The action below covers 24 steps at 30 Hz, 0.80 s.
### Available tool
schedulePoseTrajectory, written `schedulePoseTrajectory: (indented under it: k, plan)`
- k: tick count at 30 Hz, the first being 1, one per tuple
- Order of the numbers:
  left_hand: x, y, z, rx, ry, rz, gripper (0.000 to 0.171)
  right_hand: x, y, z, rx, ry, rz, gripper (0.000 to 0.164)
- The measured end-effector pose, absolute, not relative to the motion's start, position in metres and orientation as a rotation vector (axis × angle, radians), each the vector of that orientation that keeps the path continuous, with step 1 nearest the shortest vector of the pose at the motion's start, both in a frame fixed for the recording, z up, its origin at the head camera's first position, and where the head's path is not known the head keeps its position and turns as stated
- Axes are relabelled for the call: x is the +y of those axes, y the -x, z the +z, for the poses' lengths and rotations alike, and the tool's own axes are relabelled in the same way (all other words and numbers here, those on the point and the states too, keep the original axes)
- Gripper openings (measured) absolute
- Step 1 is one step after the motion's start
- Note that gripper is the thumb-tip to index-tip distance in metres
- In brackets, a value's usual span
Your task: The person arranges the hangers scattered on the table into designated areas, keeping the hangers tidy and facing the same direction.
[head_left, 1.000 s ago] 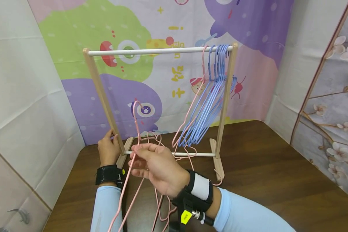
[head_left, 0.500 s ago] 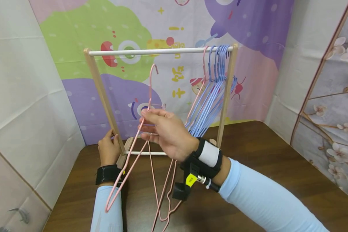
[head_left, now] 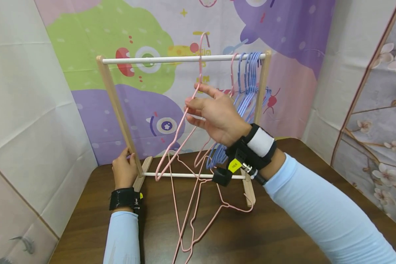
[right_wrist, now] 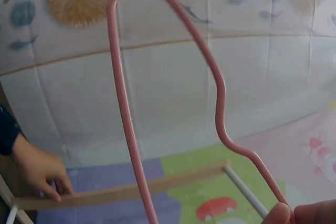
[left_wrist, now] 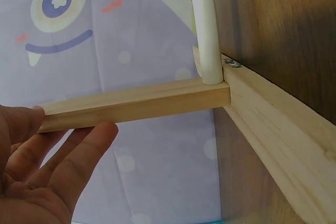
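My right hand (head_left: 215,113) pinches a pink clothes hanger (head_left: 175,139) just below its neck. The hanger's hook rises past the rack's white top rail (head_left: 151,59), overlapping it in the head view. In the right wrist view one end of the pink hanger (right_wrist: 122,93) fills the middle. My left hand (head_left: 124,170) holds the wooden left post (head_left: 118,110) of the rack low down. Seen from the left wrist, thumb and fingers of the left hand (left_wrist: 58,166) lie on opposite sides of that post (left_wrist: 136,100).
Several blue hangers (head_left: 247,88) and a pink hanger (head_left: 232,69) hang at the rail's right end. Loose pink hangers (head_left: 194,220) lie tangled on the dark wooden table (head_left: 283,176) before the rack. A printed cloth (head_left: 95,44) stands behind.
My right hand has risen and moved right with the pink hanger, bringing its hook from below the top rail to above it. The left hand has stayed on the post.
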<state>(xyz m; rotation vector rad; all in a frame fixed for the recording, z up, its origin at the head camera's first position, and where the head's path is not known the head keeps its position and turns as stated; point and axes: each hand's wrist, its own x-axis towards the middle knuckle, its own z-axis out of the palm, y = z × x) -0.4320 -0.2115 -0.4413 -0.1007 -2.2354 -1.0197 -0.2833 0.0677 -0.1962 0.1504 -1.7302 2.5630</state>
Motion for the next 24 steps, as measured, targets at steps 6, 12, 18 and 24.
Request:
schedulePoseTrajectory:
  k: [6,12,18,24]
  plan:
    - [-0.212,0.433,-0.442,-2.247,0.095,-1.014,0.030,0.086,0.297,-0.196,-1.656,-0.113,2.494,0.055]
    - [-0.212,0.434,-0.443,-2.242,0.110,-1.015,0.029,0.103,0.307,-0.203,-1.672,0.006,2.457,0.059]
    - [-0.212,0.434,-0.443,-2.239,0.100,-1.012,0.029,0.113,0.311,-0.210,-1.767,0.068,2.403,0.061]
    - [-0.212,0.436,-0.444,-2.247,0.091,-1.020,0.029,0.117,0.316,-0.216,-1.792,0.110,2.415,0.051]
